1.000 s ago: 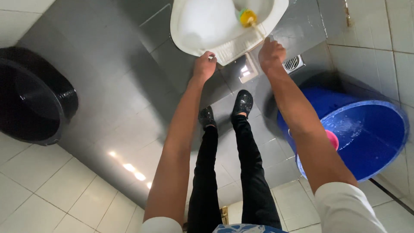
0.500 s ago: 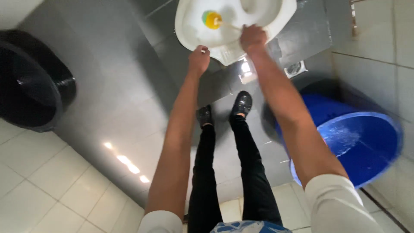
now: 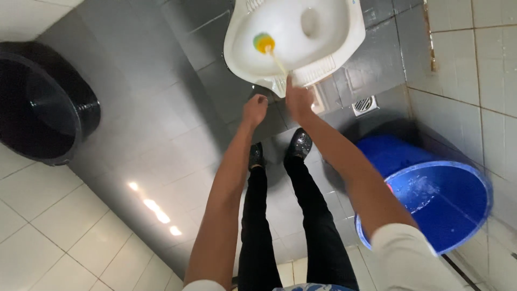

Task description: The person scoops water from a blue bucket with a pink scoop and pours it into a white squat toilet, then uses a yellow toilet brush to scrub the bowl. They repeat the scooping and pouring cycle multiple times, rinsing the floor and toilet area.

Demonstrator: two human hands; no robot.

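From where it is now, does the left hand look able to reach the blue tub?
Probably not directly: the left hand is by the squat pan, and the right arm lies between it and the blue tub.

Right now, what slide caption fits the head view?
Right hand scrubs a white squat toilet with a yellow-headed brush; left hand hovers empty, blue bucket alongside.

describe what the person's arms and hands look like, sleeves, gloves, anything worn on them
Both hands are bare: no gloves, rings, watch or bands show on the left hand or the right hand. Both forearms are bare from wrist to past the elbow. Each arm ends at the bottom of the view in a white sleeve: the left sleeve, of which only an edge shows, and the right sleeve, plain and loose.
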